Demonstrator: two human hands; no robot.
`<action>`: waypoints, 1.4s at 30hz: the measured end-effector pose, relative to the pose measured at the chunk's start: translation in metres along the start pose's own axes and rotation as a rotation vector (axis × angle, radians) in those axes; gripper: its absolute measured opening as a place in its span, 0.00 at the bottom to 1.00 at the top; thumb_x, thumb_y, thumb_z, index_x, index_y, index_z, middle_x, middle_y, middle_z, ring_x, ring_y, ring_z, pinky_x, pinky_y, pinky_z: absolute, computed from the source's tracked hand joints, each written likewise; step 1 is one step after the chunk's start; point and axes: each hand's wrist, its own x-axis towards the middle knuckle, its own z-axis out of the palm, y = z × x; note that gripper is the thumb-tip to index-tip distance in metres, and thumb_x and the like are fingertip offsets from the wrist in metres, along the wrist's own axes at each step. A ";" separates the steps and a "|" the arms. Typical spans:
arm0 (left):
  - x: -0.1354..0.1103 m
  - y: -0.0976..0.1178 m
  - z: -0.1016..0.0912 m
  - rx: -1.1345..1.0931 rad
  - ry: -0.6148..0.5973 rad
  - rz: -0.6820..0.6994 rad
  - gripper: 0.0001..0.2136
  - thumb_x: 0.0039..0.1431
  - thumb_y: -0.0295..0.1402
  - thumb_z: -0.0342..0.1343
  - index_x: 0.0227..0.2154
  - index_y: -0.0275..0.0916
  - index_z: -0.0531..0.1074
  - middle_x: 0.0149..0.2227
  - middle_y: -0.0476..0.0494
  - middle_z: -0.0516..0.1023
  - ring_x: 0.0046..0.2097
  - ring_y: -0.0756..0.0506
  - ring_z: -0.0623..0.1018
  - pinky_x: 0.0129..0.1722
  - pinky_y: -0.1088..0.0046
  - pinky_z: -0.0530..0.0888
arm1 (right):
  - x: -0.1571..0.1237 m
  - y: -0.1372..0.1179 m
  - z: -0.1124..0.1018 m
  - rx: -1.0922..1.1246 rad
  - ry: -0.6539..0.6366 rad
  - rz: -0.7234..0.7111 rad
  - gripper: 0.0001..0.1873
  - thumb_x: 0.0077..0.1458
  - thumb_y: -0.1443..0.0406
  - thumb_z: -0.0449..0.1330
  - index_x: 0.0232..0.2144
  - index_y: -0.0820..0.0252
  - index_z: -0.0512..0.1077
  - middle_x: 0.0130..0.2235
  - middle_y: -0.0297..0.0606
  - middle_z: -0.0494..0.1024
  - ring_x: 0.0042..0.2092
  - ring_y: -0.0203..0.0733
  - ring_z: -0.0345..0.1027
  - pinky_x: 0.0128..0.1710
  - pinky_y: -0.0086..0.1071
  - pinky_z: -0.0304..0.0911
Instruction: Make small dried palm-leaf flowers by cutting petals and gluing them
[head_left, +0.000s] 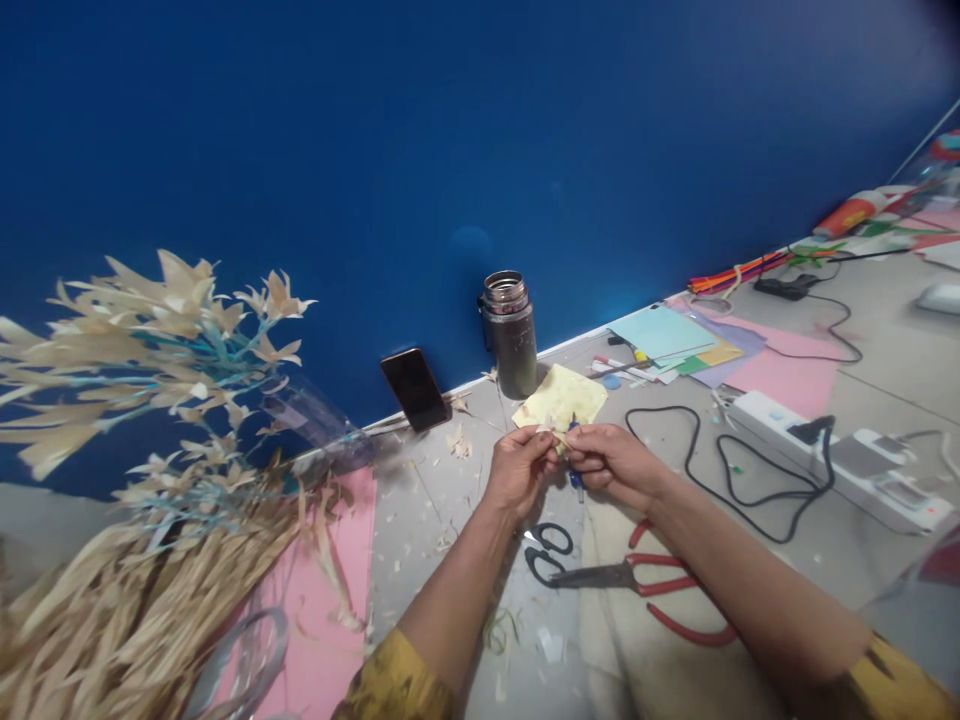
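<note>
"Head view: where are the edges?"
"A flask [513, 350] stands beyond, red-handled shears [626, 576] lie nearer; gray surface [401, 565] stretches leftward, scrap-strewn, meeting a blue wall [300, 180]."
"And the grip?"
"Left hand [519, 466] and right hand [613, 464], nearly closed, pinch a small pale piece [559, 438] between them, by the yellow paper [576, 394]. Whether the right also grips the blue tool [576, 482], I can't tell."

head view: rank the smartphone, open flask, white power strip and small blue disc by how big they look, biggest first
1. white power strip
2. open flask
3. smartphone
4. small blue disc

This is apparent size only; distance from the camera may affect it.
</note>
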 end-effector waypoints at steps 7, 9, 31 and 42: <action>0.000 0.002 -0.001 0.056 0.027 0.025 0.16 0.38 0.33 0.73 0.29 0.34 0.75 0.25 0.49 0.76 0.24 0.54 0.72 0.25 0.78 0.67 | -0.002 0.000 -0.004 -0.066 0.058 -0.063 0.20 0.40 0.60 0.73 0.20 0.62 0.65 0.19 0.22 0.56 0.20 0.23 0.40 0.17 0.20 0.34; -0.001 0.006 -0.002 0.181 0.024 0.108 0.13 0.41 0.33 0.71 0.29 0.35 0.76 0.23 0.50 0.75 0.23 0.53 0.71 0.26 0.77 0.67 | -0.004 -0.001 -0.005 -0.163 0.095 -0.124 0.19 0.42 0.58 0.72 0.20 0.61 0.66 0.18 0.23 0.56 0.20 0.24 0.41 0.18 0.22 0.34; -0.010 0.025 -0.004 0.879 -0.284 0.290 0.06 0.56 0.31 0.55 0.29 0.38 0.77 0.27 0.47 0.77 0.32 0.47 0.74 0.37 0.73 0.69 | -0.024 -0.018 -0.021 -1.343 0.150 -1.029 0.08 0.62 0.67 0.56 0.34 0.56 0.75 0.35 0.41 0.80 0.39 0.45 0.72 0.41 0.37 0.64; -0.010 0.026 -0.004 0.882 -0.266 0.268 0.07 0.56 0.30 0.55 0.28 0.37 0.78 0.26 0.46 0.77 0.31 0.47 0.74 0.36 0.74 0.69 | -0.024 -0.016 -0.027 -1.557 0.096 -1.042 0.10 0.66 0.68 0.54 0.37 0.57 0.75 0.38 0.42 0.78 0.42 0.46 0.70 0.43 0.36 0.63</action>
